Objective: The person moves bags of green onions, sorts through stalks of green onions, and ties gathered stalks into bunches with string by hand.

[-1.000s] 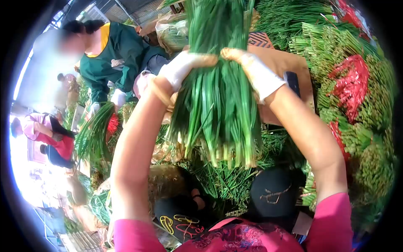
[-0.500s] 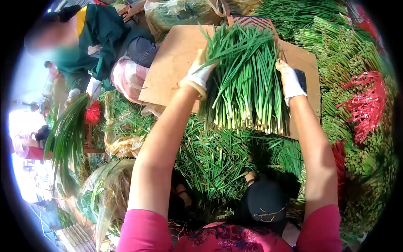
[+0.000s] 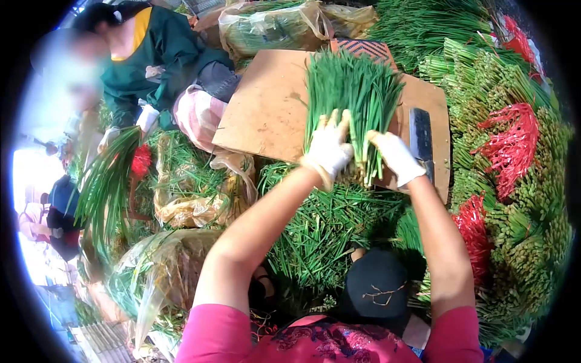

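Note:
Green chives (image 3: 351, 81) lie in a thick bunch on a tan board (image 3: 266, 103), leaves pointing away from me and pale cut ends toward me. My left hand (image 3: 330, 148), in a white glove with tan fingertips, rests on the bunch's left lower part, fingers spread over the leaves. From the right side, my gloved right hand (image 3: 396, 154) touches the stems near their base with its fingers stretched toward them. The palm side of both hands is hidden. Just right of that hand lies a dark flat tool (image 3: 420, 133), perhaps a cleaver.
Loose chive trimmings (image 3: 327, 236) cover the ground before me. Stacked green bundles (image 3: 508, 212) with red plastic ties (image 3: 511, 142) stand at right. A co-worker in a green top (image 3: 145, 72) holds long leaves (image 3: 112, 181) at left. Plastic bags (image 3: 163, 266) lie nearby.
Both hands have come inward and toward me, from the bunch's outer sides to its lower part. The chives are gathered narrower and straighter. More of the dark tool shows.

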A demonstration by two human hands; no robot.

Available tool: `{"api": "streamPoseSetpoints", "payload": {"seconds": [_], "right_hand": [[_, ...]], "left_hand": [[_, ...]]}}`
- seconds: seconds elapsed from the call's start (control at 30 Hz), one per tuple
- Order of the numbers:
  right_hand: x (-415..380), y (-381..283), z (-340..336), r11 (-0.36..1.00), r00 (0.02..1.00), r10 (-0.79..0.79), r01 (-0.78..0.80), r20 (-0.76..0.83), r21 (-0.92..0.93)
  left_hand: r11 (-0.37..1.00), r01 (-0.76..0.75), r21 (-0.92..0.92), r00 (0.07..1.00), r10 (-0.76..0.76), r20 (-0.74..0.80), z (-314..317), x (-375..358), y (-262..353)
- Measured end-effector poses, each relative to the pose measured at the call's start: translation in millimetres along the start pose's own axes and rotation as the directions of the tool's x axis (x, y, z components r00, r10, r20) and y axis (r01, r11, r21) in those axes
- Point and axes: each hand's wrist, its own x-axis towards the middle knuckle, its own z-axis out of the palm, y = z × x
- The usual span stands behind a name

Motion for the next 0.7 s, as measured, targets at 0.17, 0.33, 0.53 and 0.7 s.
{"api": "streamPoseSetpoints", "payload": {"seconds": [0.17, 0.33, 0.53, 0.7], "right_hand": [[-5, -3, -20, 0.967, 0.981, 0.147, -0.169, 0.123, 0.189], [-12, -27, -59, 0.905, 0.922, 0.359, -0.308, 0.143, -0.293], [-47, -69, -78, 0.845, 0.991, -0.050, 0.108, 0.123, -0.524], [-91, -88, -59, 0.978, 0.981, -0.138, 0.156, 0.135, -0.137]], "left_hand": [[0.998, 0.016, -0.060, 0.944, 0.005, 0.331, -42, 7, 8], [0.993, 0.113, 0.018, 0.911, -0.110, 0.398, -108, -17, -11], [0.792, 0.432, -0.432, 0.895, -0.317, 0.314, -164, -126, -47], [0.697, 0.579, -0.424, 0.811, -0.433, 0.394, -197, -265, -60]]}}
